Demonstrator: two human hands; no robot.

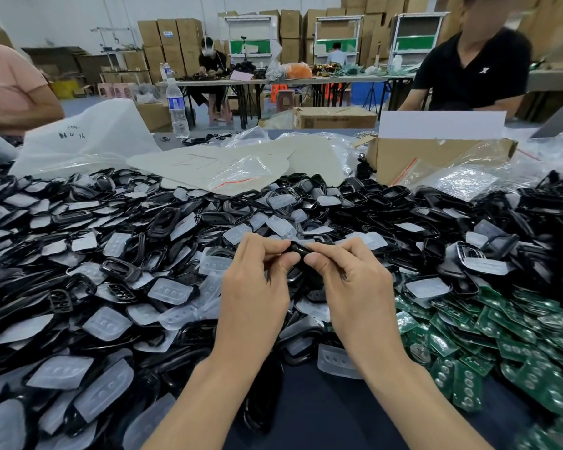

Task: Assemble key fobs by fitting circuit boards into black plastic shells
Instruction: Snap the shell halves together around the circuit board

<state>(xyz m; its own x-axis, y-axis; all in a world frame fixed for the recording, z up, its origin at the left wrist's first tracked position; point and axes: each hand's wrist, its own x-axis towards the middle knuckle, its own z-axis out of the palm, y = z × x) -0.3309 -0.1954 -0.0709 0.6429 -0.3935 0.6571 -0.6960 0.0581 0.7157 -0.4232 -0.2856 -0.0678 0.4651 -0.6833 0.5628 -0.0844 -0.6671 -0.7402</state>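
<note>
The heap of glossy black plastic shells covers most of my table, mixed with translucent white rubber button pads. The pile of flat green circuit boards lies to my right. My left hand and right hand meet above the heap, each pinching one end of a single small black shell piece. I can't tell whether a board sits inside. I'd squeeze evenly along both edges and keep it level, so nothing seats crooked.

I see glossy black plastic shells among frosted white three-dimpled rubber pads, green rectangular circuit boards dotted with silver circles, on a dark navy tablecloth.
</note>
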